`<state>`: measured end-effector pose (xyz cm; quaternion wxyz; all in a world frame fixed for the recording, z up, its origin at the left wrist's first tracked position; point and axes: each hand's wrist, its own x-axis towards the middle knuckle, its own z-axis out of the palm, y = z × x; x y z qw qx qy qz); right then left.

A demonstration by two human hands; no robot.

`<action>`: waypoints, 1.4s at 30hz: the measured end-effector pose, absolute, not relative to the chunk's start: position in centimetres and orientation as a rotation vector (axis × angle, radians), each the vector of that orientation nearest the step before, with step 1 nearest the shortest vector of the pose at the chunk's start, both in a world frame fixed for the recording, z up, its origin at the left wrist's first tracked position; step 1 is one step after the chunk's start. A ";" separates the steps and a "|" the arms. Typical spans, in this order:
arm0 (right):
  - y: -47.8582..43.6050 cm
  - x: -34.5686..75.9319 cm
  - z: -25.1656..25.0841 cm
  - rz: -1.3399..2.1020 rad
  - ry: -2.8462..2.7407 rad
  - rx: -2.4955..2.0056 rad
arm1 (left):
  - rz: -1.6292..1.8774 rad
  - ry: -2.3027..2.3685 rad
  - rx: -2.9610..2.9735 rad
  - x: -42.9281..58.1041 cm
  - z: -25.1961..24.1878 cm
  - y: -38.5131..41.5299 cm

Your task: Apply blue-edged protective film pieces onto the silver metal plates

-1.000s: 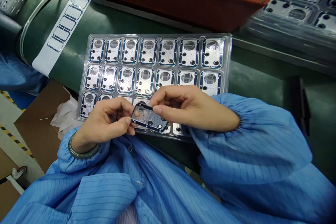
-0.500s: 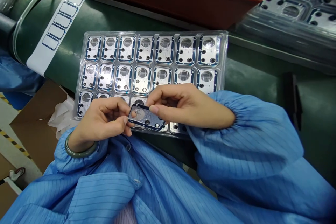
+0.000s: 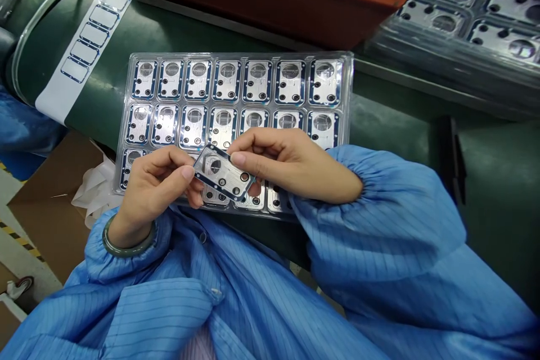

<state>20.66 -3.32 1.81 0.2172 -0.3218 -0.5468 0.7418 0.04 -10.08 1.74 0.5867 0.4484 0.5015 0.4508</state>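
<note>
Between my hands is a small rectangular metal plate (image 3: pixel 230 175) with a dark blue border, one large round hole and several smaller ones. My left hand (image 3: pixel 162 183) pinches its left end between thumb and fingers. My right hand (image 3: pixel 276 163) grips its upper right edge, the thumb lying on the face. The plate is tilted above a clear plastic tray (image 3: pixel 348 87), whose pockets hold rows of similar plates. My hands and the held plate hide part of the lower rows.
A white strip with blue frame-shaped stickers (image 3: pixel 54 95) lies at the left. An orange-red box (image 3: pixel 270 0) stands behind the tray. Stacked trays of plates (image 3: pixel 447 56) are at the back right, with a dark flat object (image 3: pixel 453 157) nearer. A cardboard box (image 3: pixel 46 197) sits lower left.
The plate has been tipped so its face shows brighter and more fully, and it has risen slightly with both hands. The whole view has shifted a little.
</note>
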 end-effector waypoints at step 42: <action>-4.8 19.9 3.7 1.510 -1.459 -1.169 | 1.551 1.087 1.087 0.7 -0.4 -10.5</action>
